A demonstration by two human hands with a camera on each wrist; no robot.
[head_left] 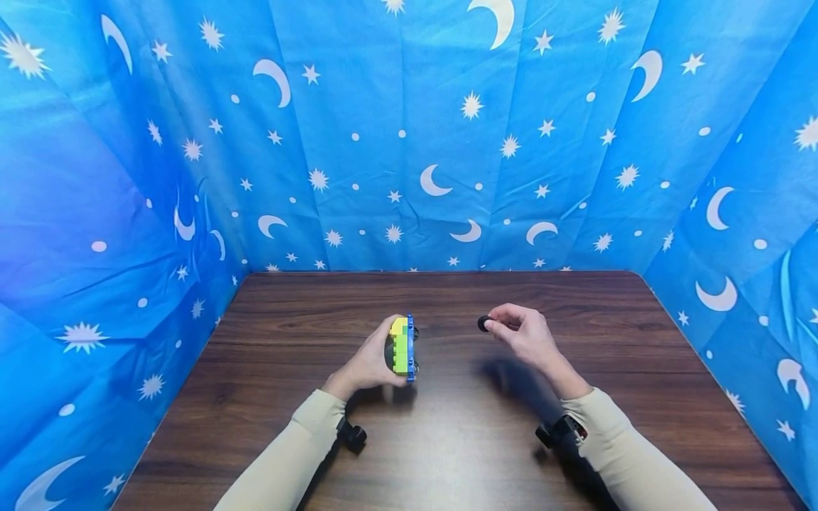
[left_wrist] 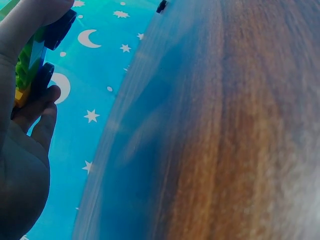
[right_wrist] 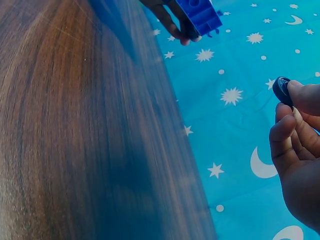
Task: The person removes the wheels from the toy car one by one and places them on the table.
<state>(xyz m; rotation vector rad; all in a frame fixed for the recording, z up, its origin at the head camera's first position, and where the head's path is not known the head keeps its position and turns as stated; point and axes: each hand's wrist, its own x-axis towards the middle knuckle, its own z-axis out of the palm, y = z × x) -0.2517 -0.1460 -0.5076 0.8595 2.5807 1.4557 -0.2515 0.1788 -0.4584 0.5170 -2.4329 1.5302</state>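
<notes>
My left hand (head_left: 369, 360) grips a toy car of building bricks (head_left: 401, 346), tipped on its side above the table. Lime-green and yellow studded bricks sit on its blue base (right_wrist: 202, 17), whose underside faces right. Two black wheels (left_wrist: 60, 29) show on the car in the left wrist view; fingers cover part of it. Small blue pegs stick out from the base in the right wrist view. Between thumb and fingertips, my right hand (head_left: 529, 341) pinches a loose black wheel (head_left: 483, 323), apart from the car and to its right.
Below both hands lies a dark wood-grain table (head_left: 447, 440). Blue cloth (head_left: 409, 142) with white moons and stars hangs behind it and along both sides. Each wrist wears a small black camera (head_left: 353, 434).
</notes>
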